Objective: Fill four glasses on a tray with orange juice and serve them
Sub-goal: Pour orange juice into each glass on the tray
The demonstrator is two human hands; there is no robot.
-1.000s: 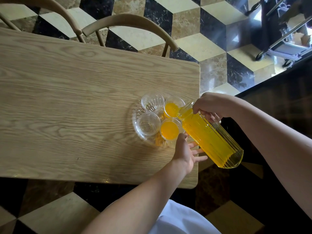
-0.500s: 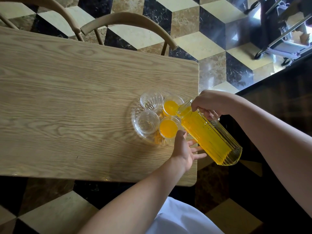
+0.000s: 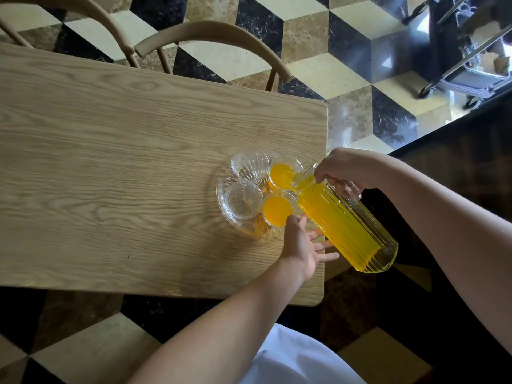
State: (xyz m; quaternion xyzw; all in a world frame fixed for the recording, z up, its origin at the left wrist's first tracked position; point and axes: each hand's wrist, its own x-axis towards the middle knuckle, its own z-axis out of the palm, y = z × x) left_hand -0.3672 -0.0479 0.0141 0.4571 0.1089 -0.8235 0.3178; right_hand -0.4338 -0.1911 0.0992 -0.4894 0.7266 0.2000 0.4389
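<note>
A clear glass tray [image 3: 223, 189] near the table's right end carries several ribbed glasses. The near right glass [image 3: 278, 211] holds orange juice. The far right glass [image 3: 282, 174] is partly full, and the spout of a ribbed glass pitcher [image 3: 346, 225] of juice is tipped over its rim. The far left glass [image 3: 249, 165] and the near left glass [image 3: 242, 202] are empty. My right hand [image 3: 342, 169] grips the pitcher's handle by the neck. My left hand [image 3: 300, 245] lies open, fingers spread, touching the tray's near right edge beside the pitcher.
The wooden table [image 3: 110, 162] ends just right of the tray. Two wooden chairs [image 3: 216, 34] stand at its far side. A wheeled metal cart [image 3: 468, 51] is at the far right on the patterned floor.
The juice level in the far right glass has risen as the pitcher keeps pouring. The pitcher's base has lifted slightly. My left hand stays by the tray.
</note>
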